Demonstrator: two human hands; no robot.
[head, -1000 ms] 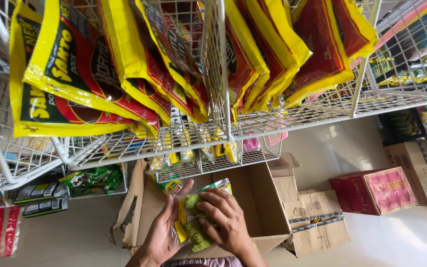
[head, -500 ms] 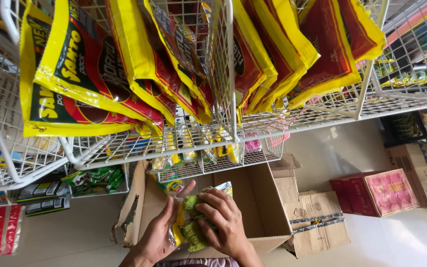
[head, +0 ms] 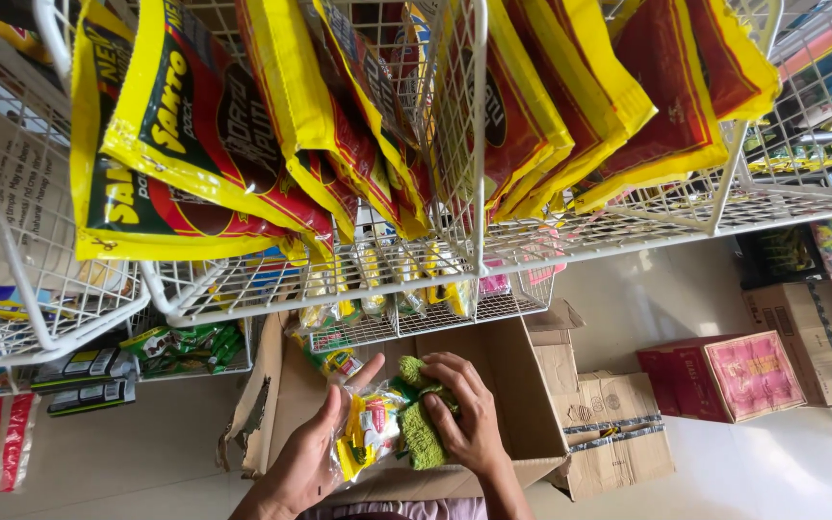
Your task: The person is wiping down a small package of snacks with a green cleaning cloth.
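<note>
both hands close a firm grip on one packet: left hand (head: pixel 305 457) cups the clear plastic packet (head: pixel 377 429) from the side, fingers curled, thumb raised; right hand (head: pixel 469 419) wraps over its green scrub pads (head: pixel 421 433), fingers bent round them. the packet sits above the open cardboard box (head: pixel 512 385), whose brown flaps stand out and whose inside is mostly hidden by the hands. the pads look coarse and fuzzy, the wrapper glossy with yellow and red print. overhead, white wire baskets (head: pixel 474 144) hold glossy yellow-and-red pouches (head: pixel 204 144), flat and crinkled. a lower wire basket (head: pixel 416 318) carries small yellow sachets. a red box (head: pixel 724 376) rests on the pale floor, well apart.
</note>
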